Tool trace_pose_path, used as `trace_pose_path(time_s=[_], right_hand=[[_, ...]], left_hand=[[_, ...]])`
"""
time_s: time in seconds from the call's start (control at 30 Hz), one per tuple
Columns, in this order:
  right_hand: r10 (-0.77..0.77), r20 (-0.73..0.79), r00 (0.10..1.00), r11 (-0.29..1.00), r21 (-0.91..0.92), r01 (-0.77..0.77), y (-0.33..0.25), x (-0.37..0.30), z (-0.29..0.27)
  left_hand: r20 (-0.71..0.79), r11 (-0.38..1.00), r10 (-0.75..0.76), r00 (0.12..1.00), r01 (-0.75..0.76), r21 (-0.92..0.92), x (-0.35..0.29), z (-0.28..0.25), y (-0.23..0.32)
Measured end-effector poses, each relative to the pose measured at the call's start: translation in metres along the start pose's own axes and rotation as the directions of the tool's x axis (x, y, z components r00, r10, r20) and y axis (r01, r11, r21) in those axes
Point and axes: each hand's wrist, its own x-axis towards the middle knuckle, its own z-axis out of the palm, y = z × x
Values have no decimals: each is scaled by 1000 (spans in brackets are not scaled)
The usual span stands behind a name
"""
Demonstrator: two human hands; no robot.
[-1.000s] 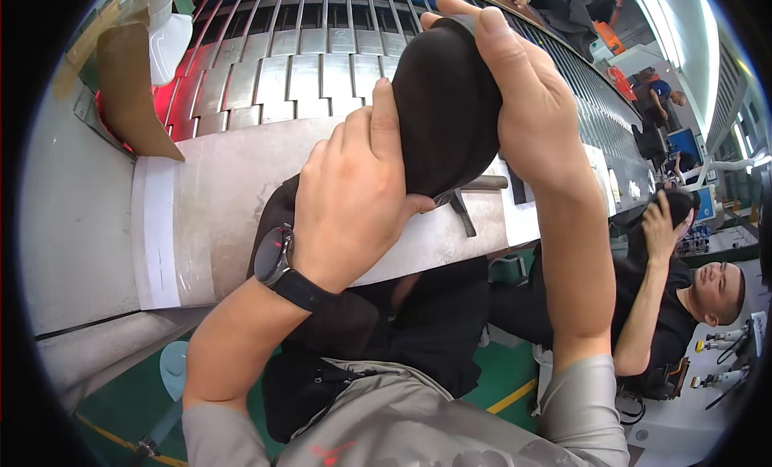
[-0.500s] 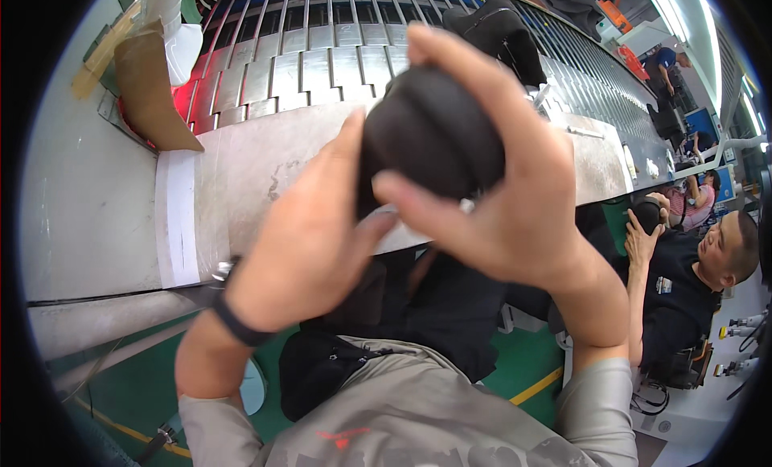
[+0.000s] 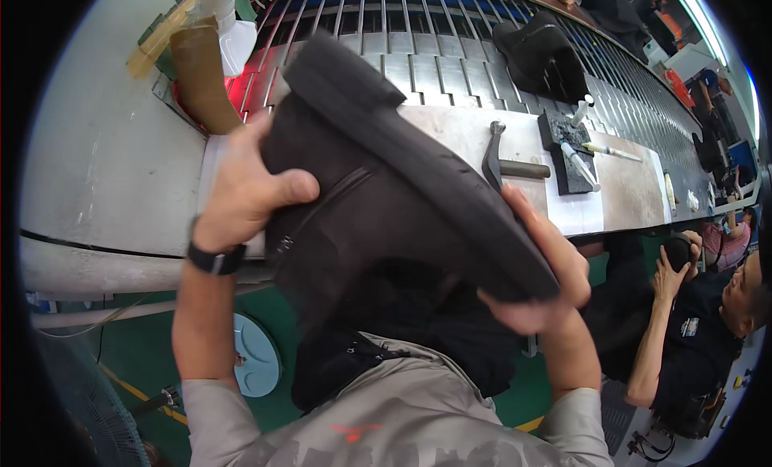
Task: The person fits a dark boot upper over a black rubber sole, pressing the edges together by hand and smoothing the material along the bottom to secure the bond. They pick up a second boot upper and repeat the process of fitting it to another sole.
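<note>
Boot [image 3: 378, 202] now turned sole-side up — left hand [image 3: 245, 190] and right hand [image 3: 539, 274] both grasping it, sole ready for checking.

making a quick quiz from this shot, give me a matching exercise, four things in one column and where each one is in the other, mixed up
Things:
1. black boot
2. hammer
3. second dark boot
4. wristwatch

Places:
A. lying on the slatted conveyor, far from the hands
B. on the left wrist
C. held up between the left hand and the right hand, sole turned up
D. lying on the metal bench just behind the held boot

Pairs: 1-C, 2-D, 3-A, 4-B
</note>
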Motion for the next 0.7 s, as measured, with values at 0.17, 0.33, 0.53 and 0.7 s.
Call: trace_pose_path(time_s=[0.17, 0.33, 0.53, 0.7], right_hand=[[473, 140, 870, 825, 277, -493, 71, -44, 35], [510, -31, 860, 438, 870, -228, 108, 55, 45], [573, 211, 792, 34, 959, -280, 92, 131, -4], [431, -199, 880, 212, 970, 116, 135, 102, 42]], left_hand=[[302, 179, 200, 932, -338, 924, 28, 54, 78], [425, 393, 40, 904, -405, 825, 84, 61, 93], [408, 383, -119, 905, -337, 860, 117, 79, 88], [414, 347, -85, 906, -362, 865, 111, 83, 85]])
